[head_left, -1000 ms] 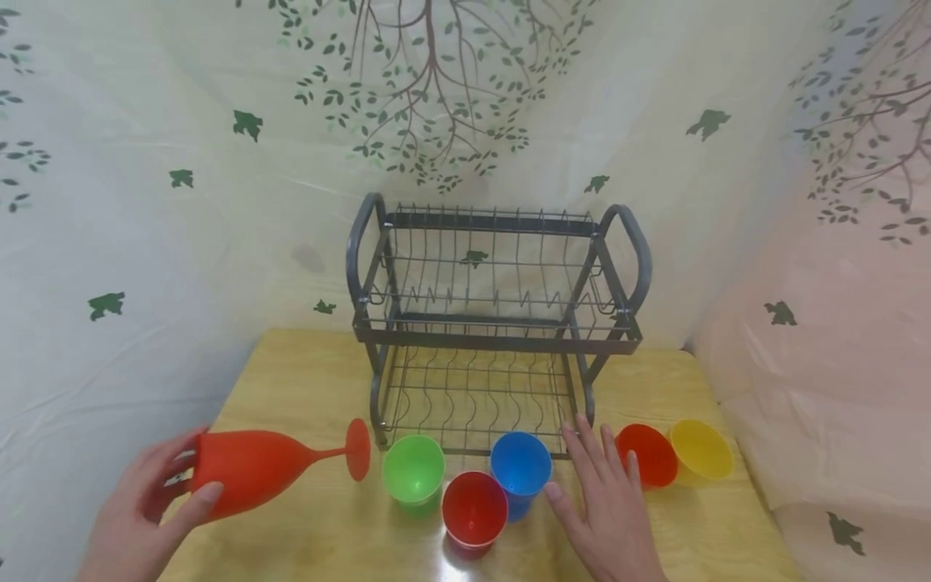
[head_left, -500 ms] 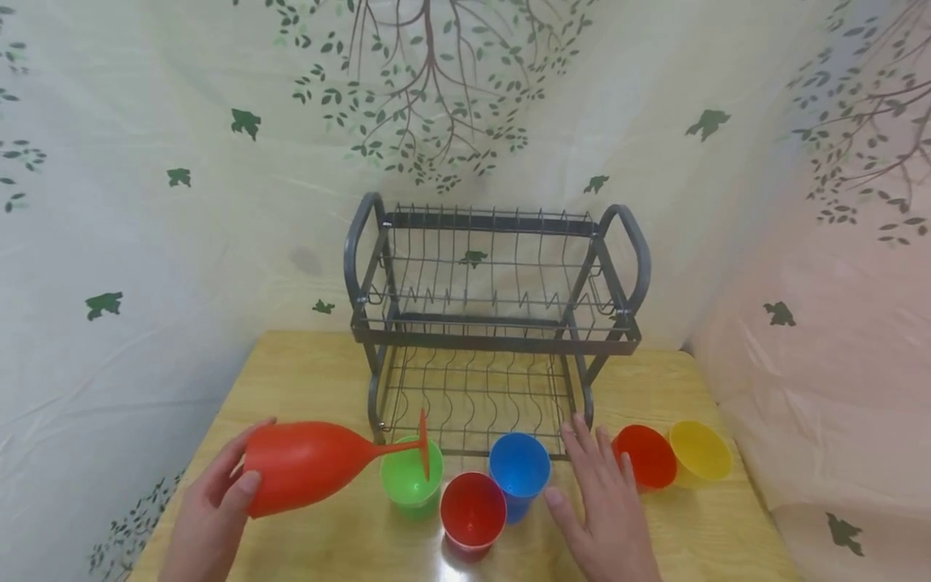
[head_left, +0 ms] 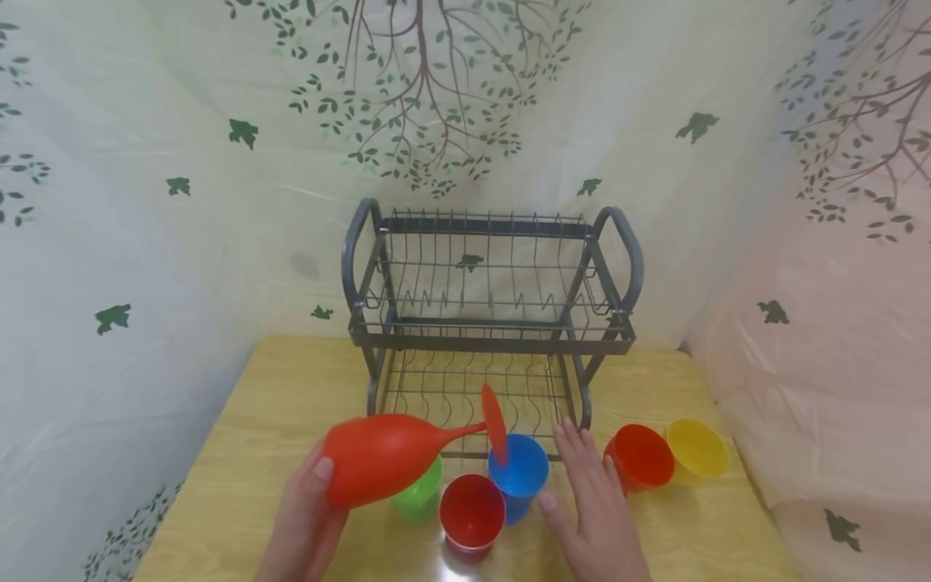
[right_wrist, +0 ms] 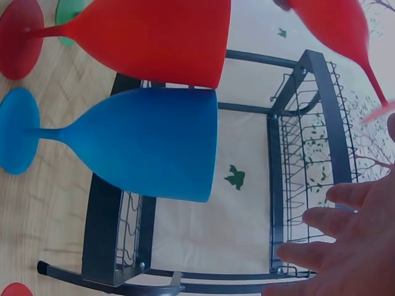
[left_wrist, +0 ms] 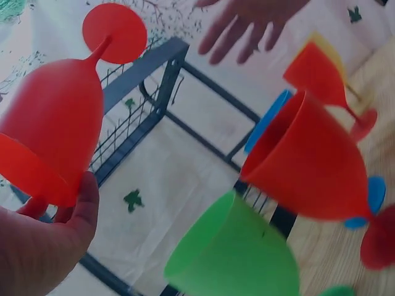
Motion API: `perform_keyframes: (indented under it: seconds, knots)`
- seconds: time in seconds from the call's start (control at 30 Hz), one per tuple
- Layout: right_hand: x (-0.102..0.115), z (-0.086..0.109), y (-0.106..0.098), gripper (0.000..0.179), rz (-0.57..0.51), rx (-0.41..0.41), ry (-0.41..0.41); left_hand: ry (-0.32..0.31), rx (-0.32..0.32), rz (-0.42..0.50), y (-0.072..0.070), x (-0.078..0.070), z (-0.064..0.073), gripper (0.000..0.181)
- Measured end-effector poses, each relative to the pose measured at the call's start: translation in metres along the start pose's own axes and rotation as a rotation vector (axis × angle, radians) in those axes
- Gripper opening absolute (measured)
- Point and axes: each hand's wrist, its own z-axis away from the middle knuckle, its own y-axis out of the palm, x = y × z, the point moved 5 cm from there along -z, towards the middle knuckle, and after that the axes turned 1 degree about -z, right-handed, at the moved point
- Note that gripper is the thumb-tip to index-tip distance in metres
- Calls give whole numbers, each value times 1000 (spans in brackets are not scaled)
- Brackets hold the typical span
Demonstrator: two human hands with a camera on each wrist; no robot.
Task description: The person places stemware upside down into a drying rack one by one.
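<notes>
My left hand [head_left: 304,505] grips a red plastic goblet [head_left: 385,459] by its rim end. The goblet lies tilted in the air, its stem and foot pointing right over the blue goblet [head_left: 522,465]. Below it, partly covered, stands a green goblet [head_left: 420,495]. Another red goblet [head_left: 473,513] stands upright in front, close to the blue one. My right hand [head_left: 600,505] hovers with fingers spread and straight, holding nothing, between the blue goblet and a further red goblet [head_left: 643,457]. In the left wrist view, thumb and fingers hold the lifted goblet [left_wrist: 58,117] at its rim.
A dark two-tier dish rack [head_left: 494,343] stands at the back of the wooden table [head_left: 291,396]. A yellow goblet [head_left: 698,449] stands at the right beside the red one. A patterned sheet [head_left: 218,242] hangs behind and at both sides.
My left hand has carried the red goblet rightward from the left side, its foot passing over the green goblet to the blue one. My right hand has stayed nearly still.
</notes>
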Motion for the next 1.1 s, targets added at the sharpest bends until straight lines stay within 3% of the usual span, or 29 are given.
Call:
perform_keyframes:
  seconds: [0.1,0.23,0.33,0.47,0.57,0.8,1.03,1.1]
  knots:
    - [3,2,0,65,-25,-2,-13,-4,24,23,14,5,0,38]
    - [8,2,2,64,-74,14,0,38,134,85,34,14,0,40]
    - [14,2,4,63,-159,22,17,44,209,122,47,22,0,40]
    - [19,1,7,62,-305,29,57,22,247,148,62,34,-2,39]
    - [20,0,8,61,-395,20,80,9,248,172,70,40,-3,38]
    - [25,-5,10,56,-447,-32,-33,-21,224,187,80,49,-6,35]
    - [25,-10,7,51,-539,-38,22,-90,202,130,90,54,-10,44]
    - [25,-10,6,51,-570,-54,15,-82,213,139,93,55,-11,45]
